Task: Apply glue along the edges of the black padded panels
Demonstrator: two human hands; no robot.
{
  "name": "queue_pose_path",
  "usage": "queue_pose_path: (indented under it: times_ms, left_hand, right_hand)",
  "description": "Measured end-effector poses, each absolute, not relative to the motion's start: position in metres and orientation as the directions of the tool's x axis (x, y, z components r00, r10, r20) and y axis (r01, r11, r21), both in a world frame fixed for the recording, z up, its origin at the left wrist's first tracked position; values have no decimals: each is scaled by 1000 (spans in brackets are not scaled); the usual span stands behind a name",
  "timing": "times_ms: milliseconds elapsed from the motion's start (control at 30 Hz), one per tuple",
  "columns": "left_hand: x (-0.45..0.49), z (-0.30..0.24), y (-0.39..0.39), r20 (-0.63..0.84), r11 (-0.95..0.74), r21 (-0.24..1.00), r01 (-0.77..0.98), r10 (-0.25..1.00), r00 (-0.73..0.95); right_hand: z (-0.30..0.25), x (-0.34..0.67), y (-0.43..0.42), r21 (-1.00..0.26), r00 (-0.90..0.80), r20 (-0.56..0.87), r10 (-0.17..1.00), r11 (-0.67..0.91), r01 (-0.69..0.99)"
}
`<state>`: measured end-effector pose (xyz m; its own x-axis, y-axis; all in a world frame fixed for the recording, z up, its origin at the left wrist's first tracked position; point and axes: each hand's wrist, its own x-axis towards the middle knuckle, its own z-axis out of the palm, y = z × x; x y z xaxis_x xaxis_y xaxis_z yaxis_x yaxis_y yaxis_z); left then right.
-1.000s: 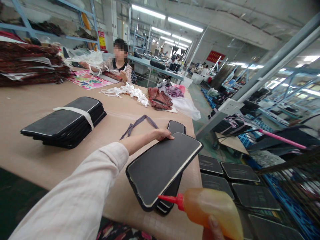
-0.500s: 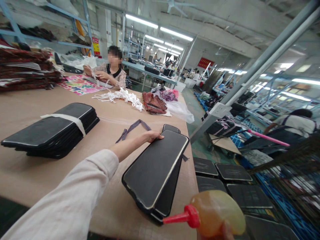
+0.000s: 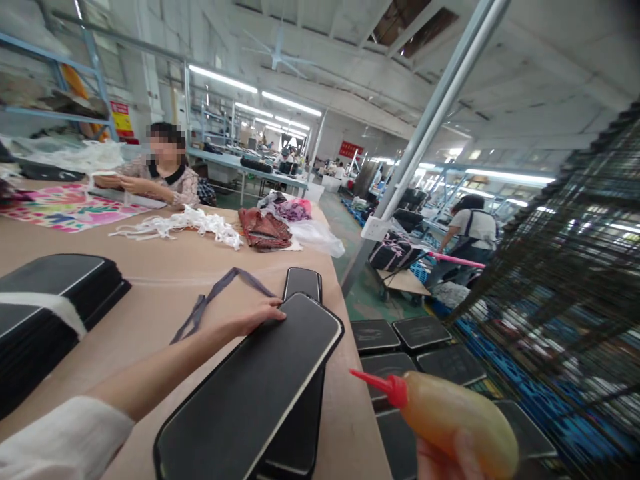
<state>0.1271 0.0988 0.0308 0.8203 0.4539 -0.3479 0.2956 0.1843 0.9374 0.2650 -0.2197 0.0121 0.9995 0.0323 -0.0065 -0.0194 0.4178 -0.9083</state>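
My left hand (image 3: 257, 317) grips the far left edge of a black rounded-corner panel (image 3: 255, 393), fingertips on its top face. A pale line runs along the panel's rim. Beneath it, turned at an angle, lie more black panels (image 3: 303, 283). My right hand (image 3: 450, 457), at the bottom right, is wrapped round a squeeze bottle (image 3: 455, 417) of amber liquid. The bottle's red nozzle (image 3: 373, 381) points left, apart from the panel. A dark grey fabric strip (image 3: 215, 293) lies beside my left wrist.
A stack of black panels bound with a white band (image 3: 45, 303) stands at the left of the brown-covered table (image 3: 145, 267). White straps (image 3: 187, 225) and reddish-brown material (image 3: 264, 229) lie farther back. Across the table sits a person (image 3: 167, 170). More panels (image 3: 423, 331) lie right of the table; a post (image 3: 400, 160) rises there.
The held panel has come nearer and left in view, its near end now at the lower frame edge. The bottle's nozzle has moved up and away from the panels. My view has swung right.
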Motion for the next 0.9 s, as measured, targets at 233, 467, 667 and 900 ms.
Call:
queue_pose_path:
  times_ms: [233,467,667,900]
  left_hand:
    - [112,55,77,-289,32,954,298,366,885]
    - [105,69,69,-317,-22,935,353,391,864]
    - [105,61,70,-359,57,929,366,388,849]
    - [108,52,74,-388,117,919,376,433,814]
  right_hand:
    - [40,265,-215,-909,966,251,-66,326,259]
    - [61,257,-210,-904,966,258,4,354,240]
    - [63,254,-204,-901,986,169,-7,405,157]
    - [20,259,-210,-952,988,144,-60,264,155]
